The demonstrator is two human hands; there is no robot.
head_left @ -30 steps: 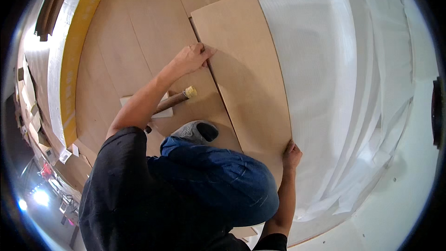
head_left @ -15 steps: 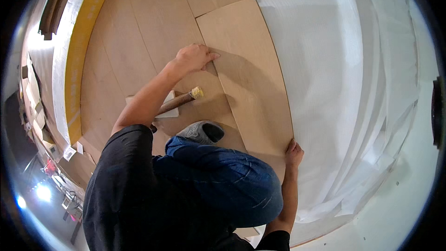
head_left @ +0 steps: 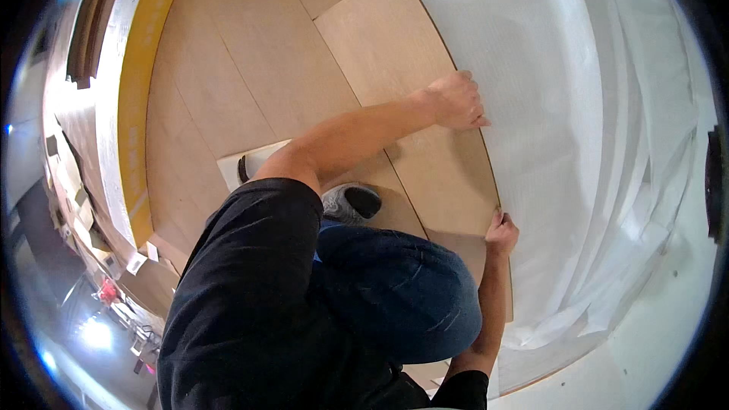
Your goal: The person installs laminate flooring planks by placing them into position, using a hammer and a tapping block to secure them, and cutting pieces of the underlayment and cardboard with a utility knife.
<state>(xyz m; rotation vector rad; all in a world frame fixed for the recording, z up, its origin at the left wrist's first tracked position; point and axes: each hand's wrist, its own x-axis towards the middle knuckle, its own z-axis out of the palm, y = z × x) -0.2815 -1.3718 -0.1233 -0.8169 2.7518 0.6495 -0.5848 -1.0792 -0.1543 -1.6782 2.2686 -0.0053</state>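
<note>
A light wood floor plank (head_left: 395,34) lies along the right side of the laid boards, its right edge bordering the white underlay. My left arm reaches across the plank, and my left hand (head_left: 457,100) is closed with its fingers curled over that edge. Lower on the same edge, my right hand (head_left: 501,234) grips the plank between thumb and fingers. Under my left forearm lies a white flat piece (head_left: 262,153), partly covered. A dark curved hammer part (head_left: 243,169) shows on it; my arm hides the handle.
Laid floorboards (head_left: 220,68) spread to the left, bounded by a yellow and white strip (head_left: 137,121). White underlay (head_left: 524,91) covers the right side, loosely folded toward the pale wall (head_left: 653,311). My shoe (head_left: 351,203) and bent knee (head_left: 402,288) are close to the plank.
My left hand has moved right, from the plank's left seam to its right edge. My right hand stays on that edge. The hammer's handle has gone out of sight behind my arm.
</note>
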